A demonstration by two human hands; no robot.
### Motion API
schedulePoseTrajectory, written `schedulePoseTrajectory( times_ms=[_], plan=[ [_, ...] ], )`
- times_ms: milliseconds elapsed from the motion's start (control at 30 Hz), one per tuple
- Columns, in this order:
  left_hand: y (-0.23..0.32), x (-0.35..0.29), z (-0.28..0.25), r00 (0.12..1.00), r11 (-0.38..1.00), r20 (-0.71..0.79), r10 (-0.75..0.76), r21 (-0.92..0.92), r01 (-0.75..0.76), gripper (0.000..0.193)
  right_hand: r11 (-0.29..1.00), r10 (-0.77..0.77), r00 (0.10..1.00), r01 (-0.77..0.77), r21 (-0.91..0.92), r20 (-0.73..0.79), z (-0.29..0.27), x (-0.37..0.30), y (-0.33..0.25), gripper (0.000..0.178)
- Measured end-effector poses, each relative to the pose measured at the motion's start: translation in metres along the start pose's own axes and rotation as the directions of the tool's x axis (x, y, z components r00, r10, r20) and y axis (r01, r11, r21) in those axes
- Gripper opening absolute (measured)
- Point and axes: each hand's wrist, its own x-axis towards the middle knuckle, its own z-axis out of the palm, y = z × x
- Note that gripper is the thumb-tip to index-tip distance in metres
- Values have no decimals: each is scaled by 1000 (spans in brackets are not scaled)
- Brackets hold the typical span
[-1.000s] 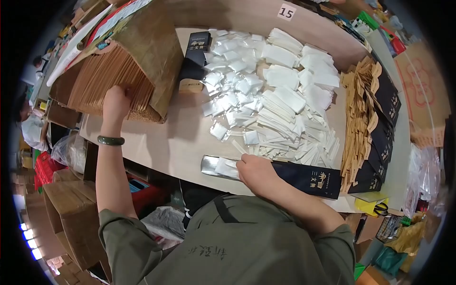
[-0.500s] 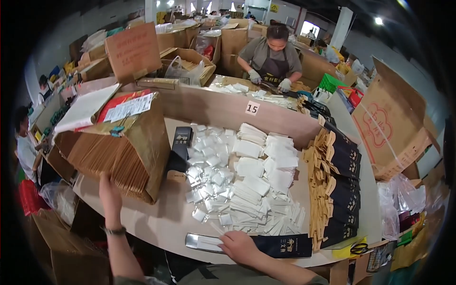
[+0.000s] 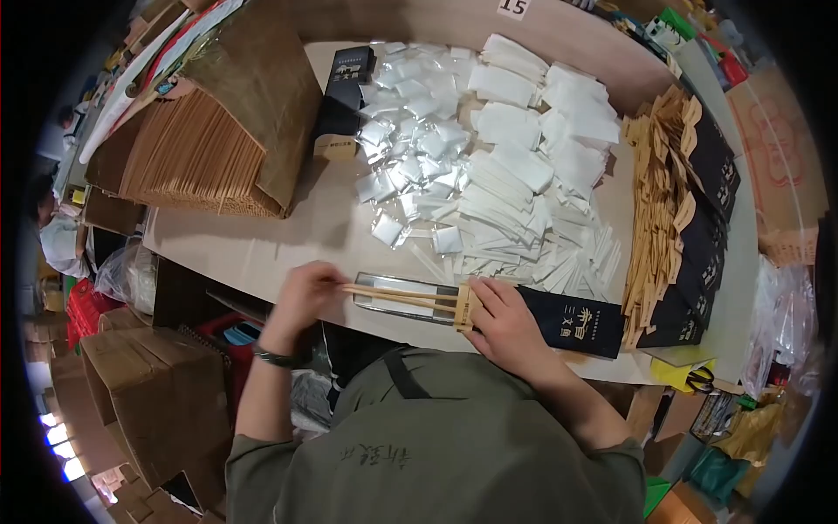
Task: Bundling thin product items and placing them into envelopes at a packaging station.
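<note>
Between finger and thumb, my left hand (image 3: 307, 301) pinches the near ends of a few wooden chopsticks (image 3: 397, 294). They lie over a shallow metal holder (image 3: 367, 280) with a white strip in it. Their other ends reach the brown mouth of a dark blue paper sleeve (image 3: 559, 323), flat at the table's near edge. My right hand (image 3: 506, 327) grips this sleeve at its mouth, thumb and fingers closed on it; how far the chopsticks go in is hidden.
A carton (image 3: 275, 96) packed with brown sticks stands at the left. Clear-wrapped white packets (image 3: 419, 140) and white paper strips (image 3: 506, 188) cover the middle. Filled dark sleeves (image 3: 698, 227) are piled at the right, scissors (image 3: 701, 379) near them. A low partition (image 3: 419, 19) runs behind.
My left hand has come from the carton to the metal holder, now with chopsticks. My right hand has shifted from a white strip to the sleeve's mouth. The view has tilted down.
</note>
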Motion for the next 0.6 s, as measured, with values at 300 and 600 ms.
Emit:
schedulePoseTrajectory(
  times_ms=[300,600],
  plan=[
    [41,3,106,922,967,-309,234,167,-190,11,994,83,996,-81,-78,17,16,-4,-15,36],
    [92,-14,98,947,945,-36,319,89,-315,57,999,29,997,-30,-17,-70,1,1,-16,43]
  ],
)
